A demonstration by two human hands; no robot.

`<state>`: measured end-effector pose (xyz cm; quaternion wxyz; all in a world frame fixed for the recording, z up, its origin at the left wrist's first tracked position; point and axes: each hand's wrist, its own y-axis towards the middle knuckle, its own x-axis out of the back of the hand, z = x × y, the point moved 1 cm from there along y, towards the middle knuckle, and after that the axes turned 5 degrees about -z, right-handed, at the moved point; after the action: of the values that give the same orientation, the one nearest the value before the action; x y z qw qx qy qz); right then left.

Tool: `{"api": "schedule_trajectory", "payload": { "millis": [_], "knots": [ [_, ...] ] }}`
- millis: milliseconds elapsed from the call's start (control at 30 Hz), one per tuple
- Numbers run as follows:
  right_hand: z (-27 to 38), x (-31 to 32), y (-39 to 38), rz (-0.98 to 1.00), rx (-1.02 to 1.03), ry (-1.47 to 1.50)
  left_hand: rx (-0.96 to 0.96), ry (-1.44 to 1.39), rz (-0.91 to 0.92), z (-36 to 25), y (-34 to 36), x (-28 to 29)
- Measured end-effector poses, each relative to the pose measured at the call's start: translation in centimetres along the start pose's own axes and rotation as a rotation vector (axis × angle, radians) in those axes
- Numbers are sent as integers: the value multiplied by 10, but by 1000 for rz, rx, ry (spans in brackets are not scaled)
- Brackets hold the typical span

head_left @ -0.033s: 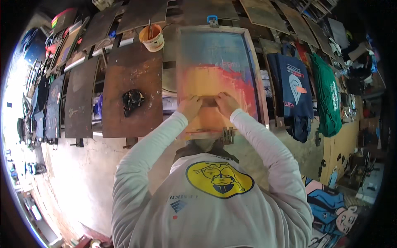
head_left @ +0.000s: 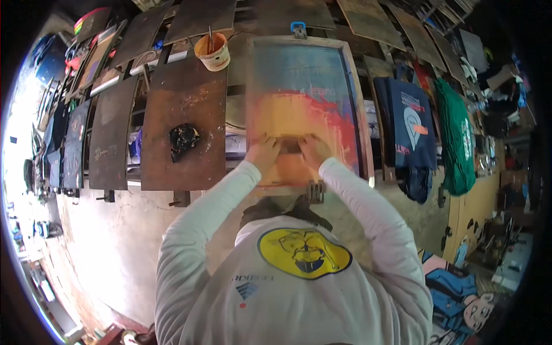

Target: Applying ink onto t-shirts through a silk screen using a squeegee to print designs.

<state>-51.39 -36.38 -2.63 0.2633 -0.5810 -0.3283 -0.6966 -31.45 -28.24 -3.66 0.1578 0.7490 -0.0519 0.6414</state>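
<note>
A wooden-framed screen (head_left: 359,132) has mesh (head_left: 296,69) smeared blue-grey, red and yellow-orange. Across its lower half lies a brown squeegee (head_left: 290,146), gripped from both ends. My left hand (head_left: 261,154) has its fingers closed over the left end; my right hand (head_left: 313,150) holds the right end likewise. A metal clamp (head_left: 316,191) sits at the screen's near edge, and a blue-handled clamp (head_left: 298,31) at the far edge. A bucket (head_left: 213,57) with orange ink and a stick stands beside the screen's upper left.
Brown boards (head_left: 161,98) flank the screen on the left, one bearing a crumpled black lump (head_left: 184,142). Navy printed cloths (head_left: 411,138) and green cloths (head_left: 454,138) hang over boards at the right. A painted cartoon panel (head_left: 460,293) lies low on the right.
Both hands and the squeegee have moved slightly down the mesh toward my body and look a little blurred.
</note>
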Motion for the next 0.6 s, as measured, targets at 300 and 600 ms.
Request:
{"api": "schedule_trajectory", "payload": {
  "millis": [300,600],
  "knots": [
    [9,-23,-18,-113,49,-52,15,73,-208,-18,-18,-35],
    [0,-24,-18,-36,140,-52,234,78,122,-36,-12,-36]
  ]
}}
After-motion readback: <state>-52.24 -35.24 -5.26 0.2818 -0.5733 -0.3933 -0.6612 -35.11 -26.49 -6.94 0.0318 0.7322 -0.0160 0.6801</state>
